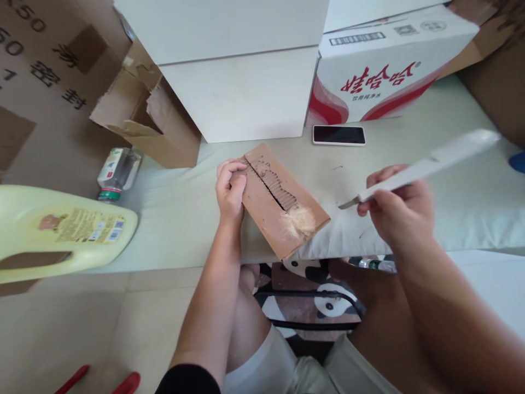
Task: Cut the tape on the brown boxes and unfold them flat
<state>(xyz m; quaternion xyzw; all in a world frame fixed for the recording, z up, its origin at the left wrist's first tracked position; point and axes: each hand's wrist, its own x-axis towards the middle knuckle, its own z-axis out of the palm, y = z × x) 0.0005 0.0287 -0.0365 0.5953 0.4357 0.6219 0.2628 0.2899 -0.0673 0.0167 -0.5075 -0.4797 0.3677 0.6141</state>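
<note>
A small brown cardboard box (262, 205) lies tilted on the cloth-covered surface. Its top has a long slit, a strip of exposed corrugation and a pale scuffed patch near the front corner. My left hand (230, 189) grips the box's far left edge, thumb on top. Off to the right, my right hand (400, 205) is closed around a white utility knife (410, 174). The short metal blade points left toward the box, apart from it, and the knife's rear end is blurred.
Behind stand large white boxes (246, 93) and a red-and-white water carton (369, 82), with a phone (338, 135) in front. An open cardboard box (164, 126), a clear bottle (118, 172) and a yellow jug (82, 230) are at left. Small scraps lie near the blade.
</note>
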